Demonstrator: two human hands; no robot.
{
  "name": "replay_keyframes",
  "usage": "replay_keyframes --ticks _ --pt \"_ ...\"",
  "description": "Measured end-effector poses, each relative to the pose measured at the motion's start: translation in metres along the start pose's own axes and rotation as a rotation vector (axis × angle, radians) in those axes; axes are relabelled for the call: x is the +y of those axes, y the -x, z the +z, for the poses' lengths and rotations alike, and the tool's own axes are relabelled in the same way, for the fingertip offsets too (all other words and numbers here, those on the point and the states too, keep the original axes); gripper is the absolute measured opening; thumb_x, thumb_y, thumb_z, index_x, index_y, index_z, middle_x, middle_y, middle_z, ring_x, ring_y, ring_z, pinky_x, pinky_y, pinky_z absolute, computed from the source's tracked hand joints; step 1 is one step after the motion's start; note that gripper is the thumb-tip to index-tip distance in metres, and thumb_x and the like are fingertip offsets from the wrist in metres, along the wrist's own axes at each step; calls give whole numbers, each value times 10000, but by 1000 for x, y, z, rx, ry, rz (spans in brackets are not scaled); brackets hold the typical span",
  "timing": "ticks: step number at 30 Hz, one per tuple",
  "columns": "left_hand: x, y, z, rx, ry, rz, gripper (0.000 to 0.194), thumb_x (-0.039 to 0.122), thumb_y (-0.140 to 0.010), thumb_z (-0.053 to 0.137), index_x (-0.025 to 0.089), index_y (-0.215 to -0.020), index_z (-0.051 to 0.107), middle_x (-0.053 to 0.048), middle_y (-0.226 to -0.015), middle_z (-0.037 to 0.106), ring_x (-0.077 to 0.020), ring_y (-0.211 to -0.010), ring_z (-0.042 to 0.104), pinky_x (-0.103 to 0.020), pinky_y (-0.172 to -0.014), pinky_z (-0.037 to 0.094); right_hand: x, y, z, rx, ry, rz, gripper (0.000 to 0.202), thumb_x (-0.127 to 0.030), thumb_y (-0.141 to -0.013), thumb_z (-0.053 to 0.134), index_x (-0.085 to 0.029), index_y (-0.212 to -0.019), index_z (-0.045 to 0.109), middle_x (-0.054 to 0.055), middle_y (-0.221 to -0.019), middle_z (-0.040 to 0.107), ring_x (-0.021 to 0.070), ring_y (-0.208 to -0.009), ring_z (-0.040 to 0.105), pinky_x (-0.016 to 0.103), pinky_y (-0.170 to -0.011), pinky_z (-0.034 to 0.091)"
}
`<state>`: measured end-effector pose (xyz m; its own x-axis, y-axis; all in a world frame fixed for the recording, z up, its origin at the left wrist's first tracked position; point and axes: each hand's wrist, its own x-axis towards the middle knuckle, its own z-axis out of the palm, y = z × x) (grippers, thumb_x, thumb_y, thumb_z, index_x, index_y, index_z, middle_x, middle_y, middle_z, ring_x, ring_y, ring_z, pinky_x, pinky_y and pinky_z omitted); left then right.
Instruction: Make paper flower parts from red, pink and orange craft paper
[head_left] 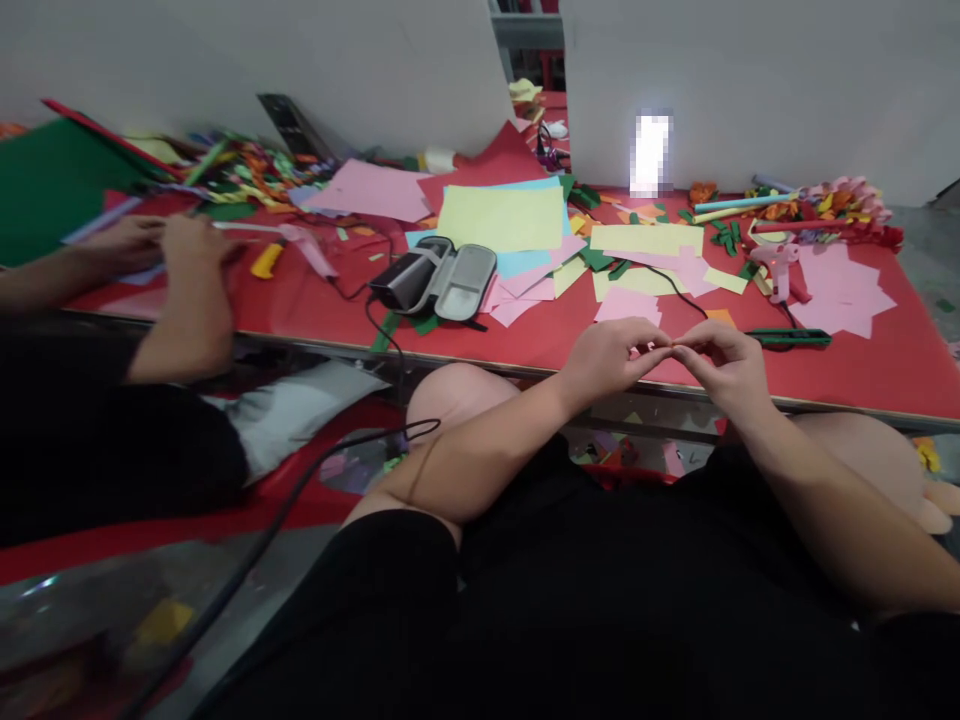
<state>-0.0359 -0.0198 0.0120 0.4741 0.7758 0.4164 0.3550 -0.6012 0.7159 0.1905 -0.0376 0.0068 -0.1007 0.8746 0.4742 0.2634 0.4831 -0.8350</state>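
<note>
My left hand (606,358) and my right hand (724,362) meet fingertip to fingertip above the front edge of the red table (517,345). Thumbs and forefingers are pinched together on both sides. Whatever is between them is too small to make out. Just beyond my right hand lie a dark green cutter-like tool (795,338) and a small orange piece of paper (721,318). Pink paper pieces (628,306) are spread behind my left hand. A pink hot glue gun (776,268) rests farther back on the right, its cable running toward the green tool.
An open grey case (465,285) with a dark device sits left of centre, near a cable. Yellow sheets (501,218) and pink star-shaped paper (844,285) lie farther back. At left, a co-worker's hands (191,245) work beside another glue gun (309,250). White panels (750,90) stand behind.
</note>
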Motion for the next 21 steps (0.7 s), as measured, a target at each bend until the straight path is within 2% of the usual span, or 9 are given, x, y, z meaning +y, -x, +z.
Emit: replay_keyframes --ticks 2,8,12,16,21 --pt "0 0 -2 -21 -24 -24 291 488 -1135 727 253 -1065 883 -47 -1055 895 -175 -889 777 -318 -738 517 2 1 1 2 7 -15 221 -470 -893 954 -278 -825 868 29 -782 795 196 -709 694 362 -648 558" --pt "-7 1 1 -29 -39 -62 248 481 -1088 802 258 -1024 891 -38 -1017 901 -183 -873 774 -324 -743 512 5 0 1 -52 -19 109 331 -569 -889 952 -264 -813 846 44 -779 810 223 -717 742 378 -673 601" --pt "-14 4 5 -3 10 -47 301 519 -1095 774 258 -1003 891 -49 -993 894 -179 -837 758 -316 -714 512 4 2 4 -58 80 71 367 -600 -906 930 -258 -819 829 45 -787 804 217 -718 716 385 -691 577" --pt "-16 3 7 32 85 -40 423 632 -1101 743 249 -990 885 -58 -973 884 -170 -827 749 -307 -714 527 6 2 7 -24 36 87 383 -614 -886 931 -256 -817 812 47 -812 799 206 -733 701 367 -683 574" --pt "-22 -1 12 120 267 -90 447 660 -1069 776 231 -989 874 -67 -966 883 -167 -837 773 -305 -771 615 16 0 6 -33 -102 230 395 -607 -805 993 -255 -842 819 33 -819 791 193 -731 682 348 -673 547"
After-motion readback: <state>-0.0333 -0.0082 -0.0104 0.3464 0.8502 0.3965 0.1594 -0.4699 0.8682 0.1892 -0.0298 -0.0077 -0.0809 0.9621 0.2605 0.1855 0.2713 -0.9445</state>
